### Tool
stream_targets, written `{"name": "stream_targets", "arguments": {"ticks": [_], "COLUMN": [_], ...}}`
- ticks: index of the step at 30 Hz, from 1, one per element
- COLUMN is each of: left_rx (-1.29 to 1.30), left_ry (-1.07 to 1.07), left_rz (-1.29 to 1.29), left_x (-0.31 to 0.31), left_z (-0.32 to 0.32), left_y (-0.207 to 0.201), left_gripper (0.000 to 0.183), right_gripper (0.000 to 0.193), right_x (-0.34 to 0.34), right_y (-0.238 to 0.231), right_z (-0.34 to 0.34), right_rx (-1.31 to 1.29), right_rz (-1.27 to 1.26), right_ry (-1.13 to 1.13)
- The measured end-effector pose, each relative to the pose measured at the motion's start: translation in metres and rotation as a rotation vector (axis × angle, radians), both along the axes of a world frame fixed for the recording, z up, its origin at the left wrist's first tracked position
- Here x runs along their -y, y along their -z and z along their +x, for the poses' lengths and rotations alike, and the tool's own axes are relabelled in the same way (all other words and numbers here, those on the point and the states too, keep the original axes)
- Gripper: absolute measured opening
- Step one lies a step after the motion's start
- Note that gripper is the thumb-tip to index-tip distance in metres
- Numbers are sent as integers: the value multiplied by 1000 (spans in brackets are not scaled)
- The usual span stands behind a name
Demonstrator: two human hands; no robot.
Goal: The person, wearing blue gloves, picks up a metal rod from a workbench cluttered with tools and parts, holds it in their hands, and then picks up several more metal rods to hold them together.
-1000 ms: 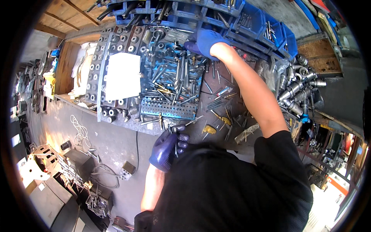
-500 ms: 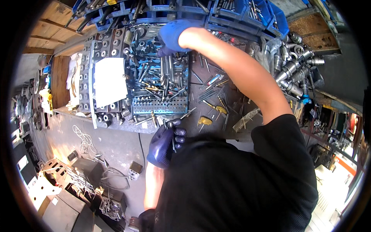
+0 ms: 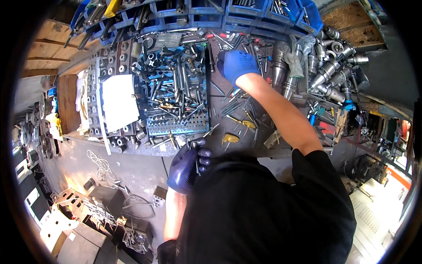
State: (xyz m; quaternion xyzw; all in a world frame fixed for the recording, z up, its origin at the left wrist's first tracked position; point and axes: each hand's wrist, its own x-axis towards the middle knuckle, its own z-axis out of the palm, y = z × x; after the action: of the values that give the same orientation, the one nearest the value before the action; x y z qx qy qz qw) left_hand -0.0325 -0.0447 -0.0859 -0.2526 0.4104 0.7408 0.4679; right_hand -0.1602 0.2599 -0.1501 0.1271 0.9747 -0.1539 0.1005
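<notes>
My left hand (image 3: 187,169), in a dark blue-purple glove, is closed around a slim dark metal rod (image 3: 197,162) at the bench's front edge. The rod's exact kind cannot be made out. My right hand (image 3: 237,66), in a blue glove, reaches far over the bench, among loose tool bits just right of the blue perforated rack (image 3: 178,126). Its fingers point away and are hidden by the back of the glove. Drills and milling cutters (image 3: 182,83) lie heaped on the rack. Nearer me are thin bits (image 3: 233,108) and a yellow-handled key (image 3: 231,138).
Blue bins (image 3: 206,20) of tools line the back. Metal tool holders (image 3: 327,79) are piled at the right. A white paper sheet (image 3: 119,103) lies over a collet rack (image 3: 97,88) at the left. Below stand metal boxes (image 3: 107,198) and a coiled cable (image 3: 136,206).
My right hand has moved right and a little nearer, from above the rack's far side to the loose tools beside it. The left hand keeps its grip on the rod.
</notes>
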Motion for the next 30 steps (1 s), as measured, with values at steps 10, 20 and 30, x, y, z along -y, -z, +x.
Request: {"name": "stream_targets", "arguments": {"ticks": [10, 20, 30], "left_rx": [4, -40, 7], "left_ry": [-10, -10, 4], "left_rz": [-3, -14, 26], "left_x": [-10, -12, -7], "left_z": [-1, -6, 1], "left_y": [-4, -11, -4], "left_gripper": [35, 32, 37], "right_gripper": [29, 17, 26], "right_x": [-15, -75, -55], "right_y": [8, 43, -28], "right_z": [20, 28, 62], "right_rx": [17, -149, -680], "right_rz": [-89, 196, -206], "right_ry": [178, -86, -119]}}
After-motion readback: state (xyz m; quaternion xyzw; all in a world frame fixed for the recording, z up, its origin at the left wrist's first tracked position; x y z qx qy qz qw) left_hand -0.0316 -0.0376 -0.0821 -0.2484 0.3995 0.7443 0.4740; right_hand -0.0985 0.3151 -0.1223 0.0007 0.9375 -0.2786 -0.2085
